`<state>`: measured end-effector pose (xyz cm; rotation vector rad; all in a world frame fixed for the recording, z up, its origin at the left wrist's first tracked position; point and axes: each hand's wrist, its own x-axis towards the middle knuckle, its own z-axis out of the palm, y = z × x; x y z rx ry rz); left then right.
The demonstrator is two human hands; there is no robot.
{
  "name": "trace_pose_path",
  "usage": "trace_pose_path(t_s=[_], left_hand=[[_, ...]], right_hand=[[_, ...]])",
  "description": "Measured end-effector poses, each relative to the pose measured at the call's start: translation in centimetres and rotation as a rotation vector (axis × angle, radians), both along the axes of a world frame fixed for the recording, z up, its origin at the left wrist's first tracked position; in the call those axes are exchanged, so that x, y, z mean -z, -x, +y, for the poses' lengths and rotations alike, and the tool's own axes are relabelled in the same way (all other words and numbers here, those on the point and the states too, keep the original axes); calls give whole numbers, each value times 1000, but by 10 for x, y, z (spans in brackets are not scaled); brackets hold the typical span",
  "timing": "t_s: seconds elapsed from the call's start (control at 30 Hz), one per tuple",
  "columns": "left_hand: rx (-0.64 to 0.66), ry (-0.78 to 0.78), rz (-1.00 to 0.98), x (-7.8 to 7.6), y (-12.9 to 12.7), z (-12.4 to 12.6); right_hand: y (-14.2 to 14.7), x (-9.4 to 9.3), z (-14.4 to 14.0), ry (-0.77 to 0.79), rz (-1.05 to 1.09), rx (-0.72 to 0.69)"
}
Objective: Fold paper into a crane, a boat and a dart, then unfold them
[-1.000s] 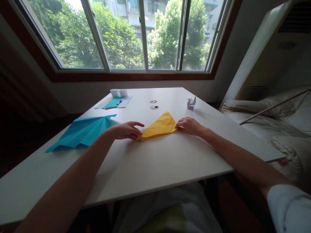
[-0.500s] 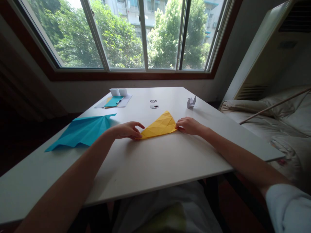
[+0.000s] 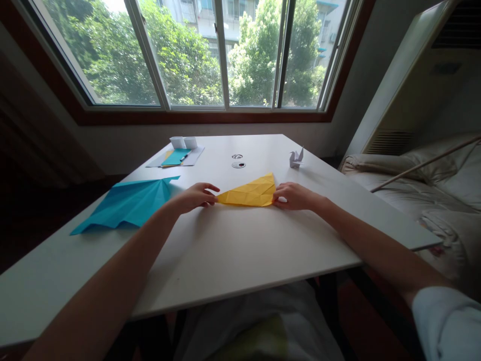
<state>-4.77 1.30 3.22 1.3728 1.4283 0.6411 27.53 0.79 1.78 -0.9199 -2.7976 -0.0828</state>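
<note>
A yellow sheet of origami paper (image 3: 250, 193), folded into a triangle with crease lines across it, is held between my hands over the middle of the white table. My left hand (image 3: 197, 197) pinches its pointed left corner, the forefinger raised above the paper. At the right corner my right hand (image 3: 291, 195) grips the paper between thumb and fingers. The triangle's tall corner points away from me, near the right hand. Left of my left forearm lies a larger blue sheet of paper (image 3: 131, 203) with several pleat-like creases.
A white folded paper crane (image 3: 296, 158) stands at the back right of the white table (image 3: 225, 260). Back left are two white containers (image 3: 183, 142), blue paper (image 3: 176, 157) and a pen (image 3: 185, 157) on white sheets. Round metal fittings (image 3: 238, 164) sit mid-table. A sofa (image 3: 406, 175) stands to the right.
The yellow paper has turned, its left corner moving up and away from me with my left hand. Its top corner has shifted right. The right hand has barely moved.
</note>
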Motion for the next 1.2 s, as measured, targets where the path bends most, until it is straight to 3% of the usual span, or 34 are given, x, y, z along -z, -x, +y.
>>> trace_pose_path(t_s=[0.3,0.37,0.43,0.57,0.67,0.83,0.97,1.2], left_hand=[[-213,-229,-110,10,-1,9],[-225,-320,13,12,0,11],[-197,-455,260,15,-1,11],[31,-788,729,20,-13,6],[143,-862,897,23,-29,-4],[226,-794,1080,27,-44,-14],[314,-585,1058,30,-41,-10],[346,-450,1021,29,-28,0]], right_hand=[[25,-6,-30,256,178,-312],[32,-6,-37,304,176,-357],[37,-5,-41,321,171,-378],[40,-1,-43,300,162,-390],[42,2,-44,283,155,-402],[46,2,-47,274,139,-416],[48,2,-49,294,149,-434],[42,4,-43,295,158,-381]])
